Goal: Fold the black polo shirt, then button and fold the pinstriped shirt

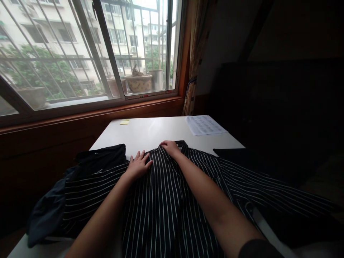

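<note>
A black shirt (161, 200) with thin white stripes lies spread front up, its collar (183, 144) toward the far side and its sleeves stretched out to both sides. My left hand (139, 165) rests flat on the shirt's left shoulder, fingers spread apart. My right hand (170, 147) is at the left side of the collar, its fingers bent together over the fabric edge. Their tips are partly hidden, but they appear to grip the collar.
Dark folded clothing (107, 156) lies under the left sleeve, with a grey-blue garment (48, 204) hanging beside it. On the white table (153, 130) are a yellow sticky note (124, 122) and printed sheets (205, 125). Another dark cloth (228, 153) lies at right. A barred window (120, 53) stands behind.
</note>
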